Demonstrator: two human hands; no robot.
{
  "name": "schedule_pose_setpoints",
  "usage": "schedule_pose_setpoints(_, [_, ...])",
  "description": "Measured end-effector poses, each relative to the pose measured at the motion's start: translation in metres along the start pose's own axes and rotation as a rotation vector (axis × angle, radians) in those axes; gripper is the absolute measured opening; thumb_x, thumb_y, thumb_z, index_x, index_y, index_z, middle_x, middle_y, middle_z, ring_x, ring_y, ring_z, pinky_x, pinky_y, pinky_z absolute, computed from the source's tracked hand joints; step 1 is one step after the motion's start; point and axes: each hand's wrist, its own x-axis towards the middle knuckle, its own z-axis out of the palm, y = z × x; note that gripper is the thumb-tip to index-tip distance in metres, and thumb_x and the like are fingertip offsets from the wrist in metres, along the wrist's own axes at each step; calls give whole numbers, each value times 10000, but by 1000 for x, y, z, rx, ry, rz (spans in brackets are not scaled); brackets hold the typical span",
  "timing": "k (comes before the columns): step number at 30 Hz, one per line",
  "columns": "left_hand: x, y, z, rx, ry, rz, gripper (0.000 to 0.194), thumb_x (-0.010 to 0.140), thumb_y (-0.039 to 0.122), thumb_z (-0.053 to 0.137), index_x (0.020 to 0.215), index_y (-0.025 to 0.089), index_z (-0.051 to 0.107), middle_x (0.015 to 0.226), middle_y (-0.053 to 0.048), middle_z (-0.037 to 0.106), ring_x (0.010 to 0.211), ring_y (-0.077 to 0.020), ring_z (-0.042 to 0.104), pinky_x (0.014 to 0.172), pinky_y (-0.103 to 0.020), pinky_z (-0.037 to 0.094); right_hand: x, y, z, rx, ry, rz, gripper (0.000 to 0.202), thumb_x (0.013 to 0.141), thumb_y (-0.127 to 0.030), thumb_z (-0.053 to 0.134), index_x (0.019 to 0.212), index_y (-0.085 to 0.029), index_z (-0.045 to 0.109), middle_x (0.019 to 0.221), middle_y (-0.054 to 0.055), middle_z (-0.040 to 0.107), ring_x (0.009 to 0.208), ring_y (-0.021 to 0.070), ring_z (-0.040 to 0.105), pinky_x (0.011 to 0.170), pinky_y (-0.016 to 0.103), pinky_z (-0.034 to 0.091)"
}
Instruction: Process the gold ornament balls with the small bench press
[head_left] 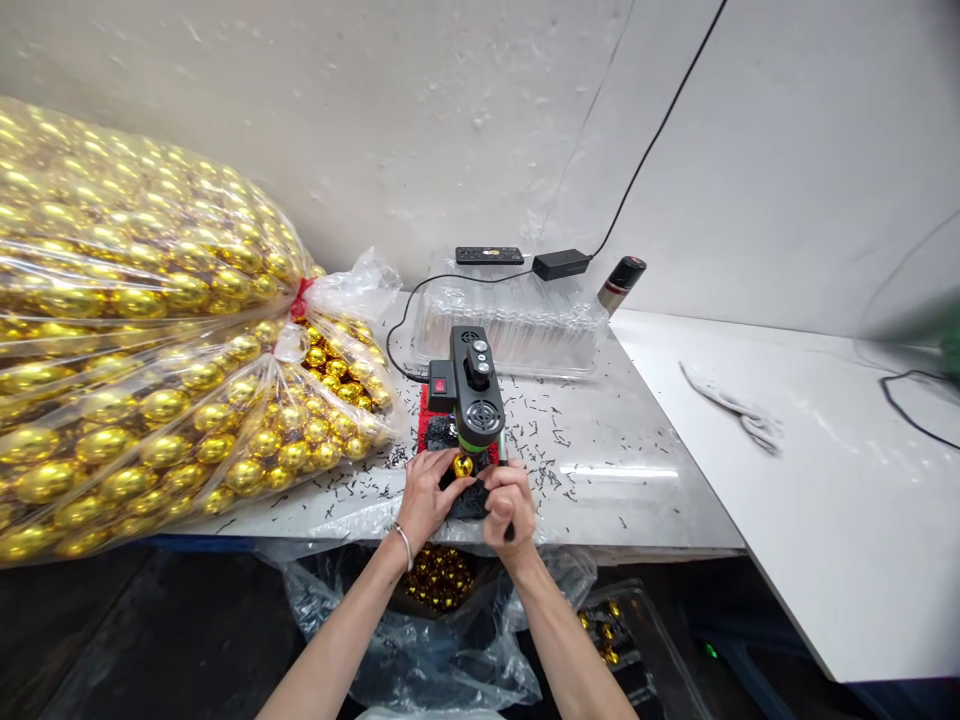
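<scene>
One gold ball (463, 465) is in hand, just beneath the rounded end of a black device (484, 412), so work on this piece looks to be under way rather than finished. The left hand (426, 497) grips it between thumb and fingers, and the right hand (514, 505), its fingertips close beside the ball, is curled around a slim dark-handled tool (510, 532). As for the rest, a great many gold balls fill the knotted clear bag (135, 350) to the left, more lie in the open plastic bag (450, 640) below the table edge, and a few sit in the clear tray (664, 625) at lower right. Which lot is done and which is left, I can't fairly say, since the lower ones are dim and small. Black scraps strewn over the tabletop (630, 515) suggest a fair amount of work already behind this piece. No brand can be read: the red switch (440, 385), the flat black object (489, 255) near the wall and the dark-capped can (621, 285) carry marks too small to make out.
</scene>
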Motion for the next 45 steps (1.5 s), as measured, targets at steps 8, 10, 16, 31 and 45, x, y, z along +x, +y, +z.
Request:
schedule_pose_setpoints(8, [5,1,0,-111,37,-11,330,811,380,654,1089,203,666,1072,-101,694,1014,-265,601,959,-454,413,41,-26,-9,43,86,154,316,919,-163,349,616,-201,429,625,-7,478,587,114,499,543,269,395])
schedule_pose_setpoints(10, [-1,6,-8,-163,68,-42,337,799,381,665,1089,209,670,1076,-102,694,1029,-276,598,988,-481,396,61,-35,-13,39,75,207,296,912,-136,366,632,-199,442,613,-12,472,593,113,501,550,268,386])
schedule_pose_setpoints(16, [-79,17,-27,-439,-154,-208,396,764,395,688,1143,283,668,1182,-95,659,1146,-312,570,1048,-464,392,71,-42,-17,58,41,194,318,902,-135,374,595,-206,416,587,-8,459,613,131,501,567,287,382])
schedule_pose_setpoints(31, [76,-19,-113,599,43,-202,295,900,209,419,1063,98,638,1159,-209,604,1111,-342,529,944,-489,420,55,-36,-12,65,54,152,296,886,-74,378,621,-197,426,609,-12,462,640,125,498,586,278,387])
schedule_pose_setpoints(45, [136,-43,-81,609,-437,-389,512,735,100,638,1211,-44,515,1321,-372,418,1033,-375,618,848,-446,483,53,-35,-14,76,9,138,275,884,-62,374,649,-196,423,650,-1,474,672,122,507,582,263,386])
